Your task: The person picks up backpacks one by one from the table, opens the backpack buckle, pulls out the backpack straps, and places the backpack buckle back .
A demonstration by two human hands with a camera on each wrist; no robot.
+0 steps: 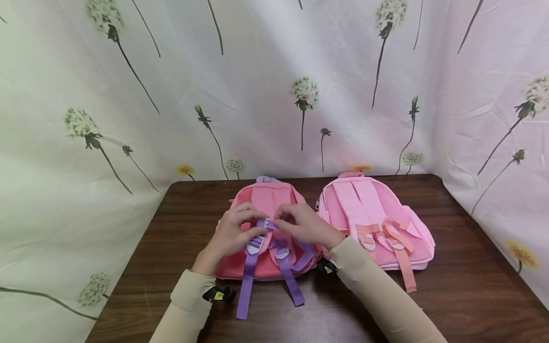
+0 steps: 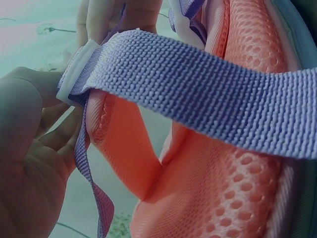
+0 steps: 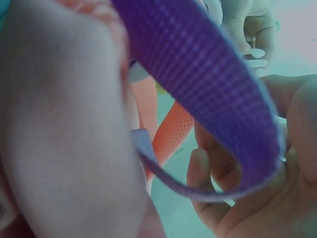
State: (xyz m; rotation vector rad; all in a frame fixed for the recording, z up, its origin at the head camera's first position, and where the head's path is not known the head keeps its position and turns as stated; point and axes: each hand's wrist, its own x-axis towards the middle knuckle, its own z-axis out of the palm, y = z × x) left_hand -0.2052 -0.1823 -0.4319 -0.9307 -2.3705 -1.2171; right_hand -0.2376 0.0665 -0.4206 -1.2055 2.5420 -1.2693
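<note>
A coral-pink backpack (image 1: pixel 240 274) lies with its shoulder straps facing up, purple webbing hanging toward the table's front. Over its upper middle, both hands meet at a small white buckle (image 1: pixel 266 223) on a short purple strap (image 1: pixel 259 222). My left hand (image 1: pixel 233 231) pinches the buckle side from the left. From the right, my right hand (image 1: pixel 304 224) pinches the strap's purple webbing beside the buckle. White buckle prongs (image 3: pixel 256 63) show near the left fingers in the right wrist view. A white strap adjuster (image 2: pixel 77 72) with wide purple webbing (image 2: pixel 198 91) crosses close before the left wrist camera.
A lighter pink backpack (image 1: pixel 418 238) with peach straps (image 1: pixel 405 271) lies to the right, against the first one. Both rest on a dark wooden table (image 1: pixel 476 267). Behind stands a flower-printed curtain (image 1: pixel 266 119). Black wrist mounts (image 1: pixel 223 294) sit on both forearms.
</note>
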